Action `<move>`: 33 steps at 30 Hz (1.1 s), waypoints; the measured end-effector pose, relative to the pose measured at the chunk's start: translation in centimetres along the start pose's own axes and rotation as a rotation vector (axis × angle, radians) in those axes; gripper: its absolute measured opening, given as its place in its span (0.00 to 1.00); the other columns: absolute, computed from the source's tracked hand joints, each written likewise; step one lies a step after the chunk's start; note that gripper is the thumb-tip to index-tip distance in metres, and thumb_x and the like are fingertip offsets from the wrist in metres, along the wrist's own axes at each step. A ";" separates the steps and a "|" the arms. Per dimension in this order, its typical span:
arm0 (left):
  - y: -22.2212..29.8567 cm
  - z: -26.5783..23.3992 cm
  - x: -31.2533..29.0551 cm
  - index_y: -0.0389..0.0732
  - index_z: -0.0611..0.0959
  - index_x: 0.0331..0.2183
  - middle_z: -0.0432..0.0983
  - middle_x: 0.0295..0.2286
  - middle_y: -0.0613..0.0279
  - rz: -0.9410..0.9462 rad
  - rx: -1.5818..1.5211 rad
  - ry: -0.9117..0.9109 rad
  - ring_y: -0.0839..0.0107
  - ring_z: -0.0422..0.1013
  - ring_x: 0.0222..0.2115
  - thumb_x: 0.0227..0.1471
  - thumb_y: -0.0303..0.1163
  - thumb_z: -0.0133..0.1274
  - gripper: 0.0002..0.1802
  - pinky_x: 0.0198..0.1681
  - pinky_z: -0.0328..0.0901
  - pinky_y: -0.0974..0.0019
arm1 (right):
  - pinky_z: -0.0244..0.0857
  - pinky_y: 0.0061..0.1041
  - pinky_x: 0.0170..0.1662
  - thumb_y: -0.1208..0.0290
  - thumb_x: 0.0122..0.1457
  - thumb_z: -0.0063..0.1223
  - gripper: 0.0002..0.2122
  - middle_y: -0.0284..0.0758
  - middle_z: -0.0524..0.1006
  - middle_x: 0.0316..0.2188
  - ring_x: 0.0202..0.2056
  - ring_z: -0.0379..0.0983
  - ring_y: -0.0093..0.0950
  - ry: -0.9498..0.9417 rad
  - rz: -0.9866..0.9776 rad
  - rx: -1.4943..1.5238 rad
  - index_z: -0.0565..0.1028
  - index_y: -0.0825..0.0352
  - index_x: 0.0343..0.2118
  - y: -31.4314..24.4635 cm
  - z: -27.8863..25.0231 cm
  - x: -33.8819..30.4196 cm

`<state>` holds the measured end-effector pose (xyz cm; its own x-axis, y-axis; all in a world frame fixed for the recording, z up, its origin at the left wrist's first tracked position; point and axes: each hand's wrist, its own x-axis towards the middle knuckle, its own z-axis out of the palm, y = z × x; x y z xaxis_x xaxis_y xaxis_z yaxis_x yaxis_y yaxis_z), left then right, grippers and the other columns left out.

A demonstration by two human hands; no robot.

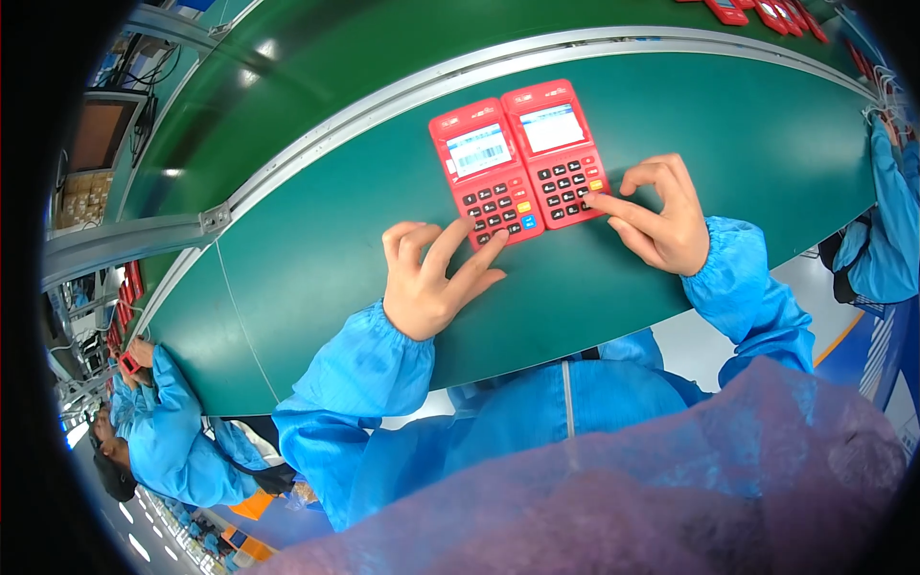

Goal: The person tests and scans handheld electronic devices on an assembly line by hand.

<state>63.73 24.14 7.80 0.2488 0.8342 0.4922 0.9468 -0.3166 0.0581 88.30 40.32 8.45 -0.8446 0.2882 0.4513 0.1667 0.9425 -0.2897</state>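
Two red card payment terminals lie side by side on the green table (355,192), screens lit and keypads toward me. My left hand (428,273) rests at the lower left of the left terminal (479,153), fingers spread, with fingertips over its bottom keys. My right hand (661,218) is at the right terminal (551,125). Its index finger stretches onto the keypad's right side, the other fingers curl loosely. Neither hand grips anything. The left screen shows a barcode-like pattern; the right one shows lines too small to read.
A metal rail (460,77) runs along the table's far edge, with a green conveyor surface (316,48) beyond it. More red terminals (767,14) lie at the far right. Co-workers in blue sit at the left (182,431) and the right (886,230).
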 end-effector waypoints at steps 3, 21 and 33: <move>0.0 0.9 0.2 0.54 0.81 0.40 0.66 0.41 0.65 0.035 -0.005 -0.003 0.67 0.60 0.36 0.35 0.39 0.63 0.24 0.41 0.58 0.58 | 0.59 0.31 0.37 0.73 0.45 0.58 0.15 0.34 0.67 0.32 0.35 0.63 0.32 -0.001 0.001 0.009 0.77 0.58 0.39 0.0 0.1 -0.7; -1.2 0.6 0.7 0.47 0.54 0.59 0.56 0.49 0.47 -0.524 -0.513 -0.103 0.54 0.59 0.47 0.39 0.28 0.63 0.49 0.47 0.61 0.57 | 0.61 0.33 0.45 0.64 0.55 0.53 0.27 0.43 0.64 0.37 0.40 0.62 0.37 -0.154 0.388 0.227 0.59 0.54 0.58 0.2 -0.3 1.2; -5.0 2.5 5.5 0.40 0.54 0.58 0.51 0.56 0.54 -0.662 -1.127 0.237 0.65 0.51 0.56 0.49 0.18 0.46 0.36 0.58 0.50 0.66 | 0.52 0.27 0.57 0.81 0.55 0.46 0.31 0.39 0.57 0.56 0.56 0.56 0.27 0.136 0.446 1.210 0.48 0.63 0.61 0.8 5.0 8.3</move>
<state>60.87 31.45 8.05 -0.3407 0.9131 0.2241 0.1599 -0.1786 0.9708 78.85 42.62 7.71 -0.7656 0.6178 0.1796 -0.2047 0.0307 -0.9783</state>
